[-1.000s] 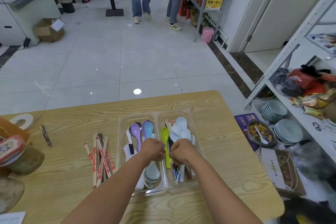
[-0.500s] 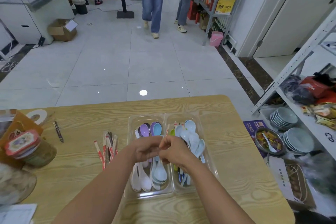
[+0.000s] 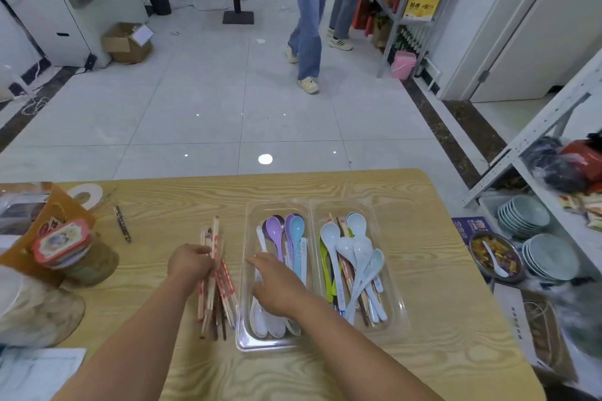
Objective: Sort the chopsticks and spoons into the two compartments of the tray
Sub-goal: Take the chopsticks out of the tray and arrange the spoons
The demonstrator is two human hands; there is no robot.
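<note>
Now: chopsticks gathered on the table, right compartment of the tray not yet sorted.
Nearest, the left hand (image 3: 190, 262) curls its fingers round the wrapped chopsticks (image 3: 226, 283) lying on the table (image 3: 423, 270) just left of the tray (image 3: 260, 347), while the right hand (image 3: 277, 286) hovers over the left compartment, fingers loosely extended and grasping nothing. That compartment holds only spoons (image 3: 273, 228). The right one beyond it mixes pale spoons (image 3: 358, 251) with more chopsticks (image 3: 345, 267) buried beneath. To do this well, I'd lift the spoons off first, move them left, then draw the buried chopsticks out lengthwise so nothing snags or flips over the rim.
</note>
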